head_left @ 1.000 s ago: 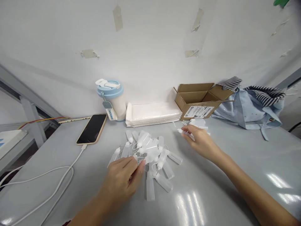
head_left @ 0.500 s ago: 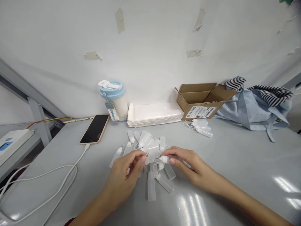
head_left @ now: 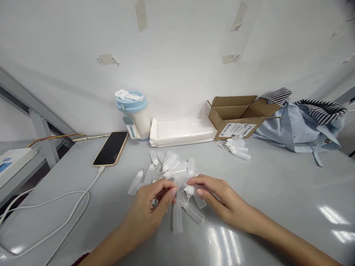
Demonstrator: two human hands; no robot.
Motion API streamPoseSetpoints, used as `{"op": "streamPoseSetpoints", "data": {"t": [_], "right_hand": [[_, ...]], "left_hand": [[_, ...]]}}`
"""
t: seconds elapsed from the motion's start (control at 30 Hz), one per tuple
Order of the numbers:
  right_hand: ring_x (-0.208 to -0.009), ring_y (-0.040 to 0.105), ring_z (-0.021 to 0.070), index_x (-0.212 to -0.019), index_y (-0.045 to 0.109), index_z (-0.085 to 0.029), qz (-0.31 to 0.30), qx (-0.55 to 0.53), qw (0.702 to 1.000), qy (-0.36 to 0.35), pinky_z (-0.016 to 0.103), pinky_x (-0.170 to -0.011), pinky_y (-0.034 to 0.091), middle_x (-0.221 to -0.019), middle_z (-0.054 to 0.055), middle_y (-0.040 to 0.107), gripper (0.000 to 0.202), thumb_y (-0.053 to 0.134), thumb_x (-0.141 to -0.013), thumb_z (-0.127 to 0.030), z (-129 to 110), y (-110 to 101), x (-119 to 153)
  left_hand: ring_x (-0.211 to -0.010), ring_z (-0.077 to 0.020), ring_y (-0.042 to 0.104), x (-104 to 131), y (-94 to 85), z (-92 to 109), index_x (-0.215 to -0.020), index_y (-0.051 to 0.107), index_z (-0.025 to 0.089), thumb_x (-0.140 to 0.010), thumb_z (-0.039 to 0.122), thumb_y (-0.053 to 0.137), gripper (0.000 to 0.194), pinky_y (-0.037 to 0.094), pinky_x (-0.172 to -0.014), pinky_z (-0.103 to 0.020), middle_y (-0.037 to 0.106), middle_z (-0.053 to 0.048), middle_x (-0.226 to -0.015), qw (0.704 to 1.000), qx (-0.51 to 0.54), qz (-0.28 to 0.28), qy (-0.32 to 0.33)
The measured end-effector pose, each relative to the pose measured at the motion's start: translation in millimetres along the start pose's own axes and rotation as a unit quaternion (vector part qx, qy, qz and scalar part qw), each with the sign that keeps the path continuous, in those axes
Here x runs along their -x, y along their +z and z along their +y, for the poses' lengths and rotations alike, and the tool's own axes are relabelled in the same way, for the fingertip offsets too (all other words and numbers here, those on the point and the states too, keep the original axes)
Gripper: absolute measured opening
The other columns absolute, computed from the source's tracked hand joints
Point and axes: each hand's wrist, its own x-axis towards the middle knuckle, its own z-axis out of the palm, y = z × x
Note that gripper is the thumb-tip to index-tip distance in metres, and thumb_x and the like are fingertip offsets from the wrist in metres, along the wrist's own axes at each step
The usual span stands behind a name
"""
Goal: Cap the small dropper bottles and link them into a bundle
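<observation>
A loose pile of translucent plastic bottles (head_left: 177, 218) with white caps and thin loops lies at the middle of the grey table. My left hand (head_left: 151, 205) is at the pile's near left, thumb and forefinger pinched on a thin white loop. To its right, my right hand (head_left: 222, 197) has thumb and forefinger around a small bottle with a white cap (head_left: 190, 190); its body is mostly hidden by the fingers. Several more bottles (head_left: 138, 179) spread out on the left side of the pile, partly behind my left hand.
Behind the pile are a blue-lidded cup (head_left: 140, 122), a stack of white envelopes (head_left: 183, 131) and an open cardboard box (head_left: 237, 127). A small bottle group (head_left: 240, 151) lies before the box. A phone (head_left: 111, 149) with a cable is left, a blue bag (head_left: 294, 127) right.
The capped bottle in my right hand has moved slightly left and down. My left fingertips have shifted a little right and down, closer to the cap.
</observation>
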Motion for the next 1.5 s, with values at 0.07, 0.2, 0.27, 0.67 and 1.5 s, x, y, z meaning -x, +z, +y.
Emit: {"op": "streamPoseSetpoints", "data": {"t": [0.07, 0.2, 0.27, 0.67, 1.5], "right_hand": [[-0.088, 0.059, 0.0132, -0.114, 0.053, -0.023, -0.004, -0.004, 1.000, -0.001, 0.025, -0.078, 0.044, -0.101, 0.002, 0.063, 0.024, 0.037, -0.096, -0.022, 0, 1, -1], [-0.090, 0.058, 0.0124, -0.116, 0.052, -0.024, -0.012, -0.014, 1.000, -0.006, 0.024, -0.079, 0.043, -0.103, 0.001, 0.063, 0.025, 0.037, -0.097, -0.020, -1, 2, -2], [-0.091, 0.058, 0.0119, -0.117, 0.052, -0.024, -0.015, -0.013, 1.000, -0.016, 0.023, -0.080, 0.043, -0.104, 0.001, 0.063, 0.025, 0.037, -0.096, -0.019, 0, 2, -1], [-0.084, 0.058, 0.0151, -0.117, 0.050, -0.017, 0.003, 0.062, 0.994, -0.093, 0.026, -0.072, 0.049, -0.096, 0.008, 0.061, 0.026, 0.037, -0.095, -0.015, 7, 10, 2], [-0.064, 0.052, 0.0140, -0.105, 0.054, -0.018, 0.123, 0.109, 0.983, -0.087, 0.026, -0.059, 0.046, -0.077, 0.003, 0.055, 0.017, 0.044, -0.092, -0.019, 12, 3, -5]], "left_hand": [[-0.054, -0.0107, 0.051, 1, 0.0, 1, -0.079, 0.060, 0.022, -0.089, 0.034, 0.045, 0.022, 0.037, -0.048, -0.020, 0.059, 0.004, -0.064, 1.000, -0.004, -0.003, 0.005], [-0.055, -0.0109, 0.052, 1, -0.6, 1, -0.079, 0.060, 0.022, -0.089, 0.033, 0.045, 0.021, 0.038, -0.050, -0.020, 0.059, 0.004, -0.065, 1.000, -0.007, -0.001, 0.015], [-0.055, -0.0109, 0.052, 1, -0.4, 0, -0.079, 0.060, 0.022, -0.089, 0.032, 0.045, 0.021, 0.037, -0.049, -0.020, 0.059, 0.004, -0.064, 1.000, -0.010, -0.001, 0.022], [-0.050, -0.0105, 0.049, 4, 11.3, -11, -0.074, 0.057, 0.020, -0.088, 0.025, 0.043, 0.021, 0.039, -0.050, -0.020, 0.053, 0.004, -0.057, 0.994, -0.049, 0.025, 0.096], [-0.052, -0.0109, 0.049, 3, 6.8, -1, -0.075, 0.059, 0.020, -0.086, 0.031, 0.048, 0.019, 0.036, -0.046, -0.019, 0.055, 0.003, -0.059, 0.998, 0.003, 0.057, 0.003]]}}
